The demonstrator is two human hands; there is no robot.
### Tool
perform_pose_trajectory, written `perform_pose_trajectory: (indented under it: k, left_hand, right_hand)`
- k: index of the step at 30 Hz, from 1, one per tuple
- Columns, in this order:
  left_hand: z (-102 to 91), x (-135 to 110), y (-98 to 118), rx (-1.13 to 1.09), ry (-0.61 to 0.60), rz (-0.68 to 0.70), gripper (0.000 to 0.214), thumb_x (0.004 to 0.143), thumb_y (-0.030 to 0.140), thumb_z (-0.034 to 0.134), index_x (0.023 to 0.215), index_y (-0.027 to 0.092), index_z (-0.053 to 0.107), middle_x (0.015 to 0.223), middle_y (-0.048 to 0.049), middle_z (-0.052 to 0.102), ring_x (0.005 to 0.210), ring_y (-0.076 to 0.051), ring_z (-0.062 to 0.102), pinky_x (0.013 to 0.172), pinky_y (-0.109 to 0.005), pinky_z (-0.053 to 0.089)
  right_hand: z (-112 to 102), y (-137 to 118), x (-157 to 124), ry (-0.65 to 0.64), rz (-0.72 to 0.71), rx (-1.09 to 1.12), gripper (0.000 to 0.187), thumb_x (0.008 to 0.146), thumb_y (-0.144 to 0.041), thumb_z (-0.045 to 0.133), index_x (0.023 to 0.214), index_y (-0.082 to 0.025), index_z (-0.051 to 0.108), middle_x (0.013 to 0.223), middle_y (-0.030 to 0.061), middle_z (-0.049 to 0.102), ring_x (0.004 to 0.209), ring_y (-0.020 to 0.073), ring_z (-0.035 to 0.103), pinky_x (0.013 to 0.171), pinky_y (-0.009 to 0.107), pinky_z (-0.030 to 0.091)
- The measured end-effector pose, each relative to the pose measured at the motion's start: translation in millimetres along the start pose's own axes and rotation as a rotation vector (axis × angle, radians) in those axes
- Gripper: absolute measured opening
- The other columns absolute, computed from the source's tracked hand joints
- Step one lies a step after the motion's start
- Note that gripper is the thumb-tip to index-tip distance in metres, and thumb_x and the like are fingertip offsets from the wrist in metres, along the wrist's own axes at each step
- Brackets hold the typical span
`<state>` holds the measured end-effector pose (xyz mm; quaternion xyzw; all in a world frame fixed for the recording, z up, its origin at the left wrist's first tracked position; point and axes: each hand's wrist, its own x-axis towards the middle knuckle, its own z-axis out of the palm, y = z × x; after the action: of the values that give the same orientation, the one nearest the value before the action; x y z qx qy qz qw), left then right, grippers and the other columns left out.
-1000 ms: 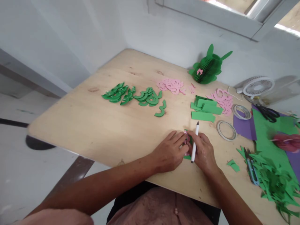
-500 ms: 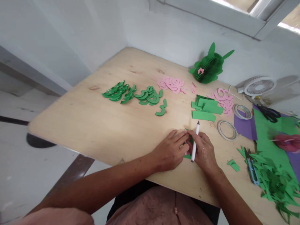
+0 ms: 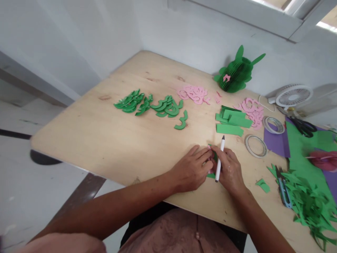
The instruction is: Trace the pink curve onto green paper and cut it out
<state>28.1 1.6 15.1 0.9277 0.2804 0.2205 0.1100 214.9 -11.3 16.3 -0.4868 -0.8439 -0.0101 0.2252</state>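
Note:
My left hand (image 3: 191, 169) rests on the wooden table (image 3: 105, 140) near its front edge, fingertips pressing down a small pink template laid on a green paper piece (image 3: 210, 175). Touching it from the right, my right hand (image 3: 230, 169) grips a white marker pen (image 3: 219, 160) with a black cap, tip down on that paper. Most of the paper is hidden under both hands. A stack of green paper strips (image 3: 230, 121) lies just beyond the hands.
Green cut shapes (image 3: 150, 105) and pink cut shapes (image 3: 194, 93) lie mid-table. A green paper rabbit (image 3: 235, 72), a small fan (image 3: 291, 95), tape rolls (image 3: 255, 146), black scissors (image 3: 302, 125), blue snips (image 3: 283, 188), purple and green sheets and green scraps (image 3: 310, 203) fill the right side.
The hands stay together on the small paper piece; only the camera has tilted slightly.

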Motion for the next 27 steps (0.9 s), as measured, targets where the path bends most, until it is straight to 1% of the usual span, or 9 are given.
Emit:
perform_pose_trajectory:
  k: [9, 13, 15, 18, 21, 24, 27]
  left_hand:
    - [-2.0, 0.6, 0.1, 0.002, -0.002, 0.001, 0.018, 0.090, 0.019, 0.040, 0.094, 0.013, 0.057, 0.127, -0.0165, 0.053, 0.129, -0.027, 0.040, 0.105, -0.048, 0.031]
    - [-0.5, 0.0, 0.5, 0.025, -0.005, -0.002, 0.020, 0.090, 0.020, 0.040, 0.097, 0.013, 0.057, 0.127, -0.0171, 0.053, 0.129, -0.027, 0.040, 0.106, -0.048, 0.031]
    - [0.2, -0.8, 0.5, 0.037, -0.011, 0.002, 0.020, 0.090, 0.021, 0.041, 0.099, 0.013, 0.057, 0.130, -0.0176, 0.052, 0.130, -0.028, 0.040, 0.107, -0.049, 0.029]
    - [0.1, -2.0, 0.1, 0.043, -0.031, 0.007, 0.019, 0.089, 0.020, 0.042, 0.098, 0.013, 0.057, 0.131, -0.0177, 0.051, 0.131, -0.028, 0.039, 0.108, -0.049, 0.028]
    - [-0.5, -2.6, -0.4, 0.043, -0.037, 0.014, 0.019, 0.088, 0.021, 0.043, 0.099, 0.013, 0.057, 0.131, -0.0181, 0.051, 0.130, -0.028, 0.039, 0.107, -0.049, 0.029]
    - [-0.7, -2.8, -0.6, 0.045, -0.036, 0.025, 0.020, 0.088, 0.021, 0.044, 0.101, 0.012, 0.057, 0.133, -0.0183, 0.049, 0.131, -0.028, 0.039, 0.108, -0.048, 0.029]
    - [-0.6, -2.8, -0.7, 0.039, -0.037, 0.027, 0.020, 0.087, 0.021, 0.046, 0.101, 0.012, 0.057, 0.133, -0.0179, 0.049, 0.131, -0.028, 0.038, 0.108, -0.048, 0.028]
  right_hand:
    - [-0.3, 0.6, -0.9, -0.015, 0.027, 0.023, 0.045, 0.087, -0.017, 0.051, 0.132, -0.017, 0.049, 0.103, 0.0131, 0.069, 0.091, 0.0274, 0.058, 0.077, 0.042, 0.051]
    - [-0.9, 0.3, -0.3, -0.011, 0.089, 0.080, 0.039, 0.089, -0.021, 0.050, 0.128, -0.018, 0.052, 0.102, 0.0124, 0.069, 0.090, 0.0265, 0.061, 0.078, 0.042, 0.051]
    - [-2.1, -0.1, -0.6, 0.023, 0.161, 0.137, 0.036, 0.090, -0.024, 0.049, 0.126, -0.020, 0.052, 0.103, 0.0115, 0.069, 0.093, 0.0258, 0.062, 0.082, 0.042, 0.051]
    - [-6.5, -1.6, -1.8, 0.089, 0.317, 0.277, 0.037, 0.093, -0.028, 0.046, 0.129, -0.020, 0.049, 0.105, 0.0106, 0.068, 0.097, 0.0238, 0.063, 0.085, 0.040, 0.050]
    - [-13.2, -4.1, -2.2, 0.143, 0.481, 0.415, 0.038, 0.094, -0.034, 0.043, 0.129, -0.020, 0.049, 0.103, 0.0092, 0.068, 0.096, 0.0225, 0.064, 0.083, 0.038, 0.050]
    - [-19.9, -6.2, -0.3, 0.191, 0.620, 0.533, 0.037, 0.094, -0.041, 0.041, 0.121, -0.021, 0.057, 0.102, 0.0086, 0.068, 0.091, 0.0217, 0.064, 0.080, 0.037, 0.050]
    - [-24.6, -7.1, 4.2, 0.184, 0.746, 0.714, 0.036, 0.091, -0.044, 0.046, 0.111, -0.020, 0.063, 0.096, 0.0083, 0.068, 0.083, 0.0200, 0.063, 0.072, 0.034, 0.051]
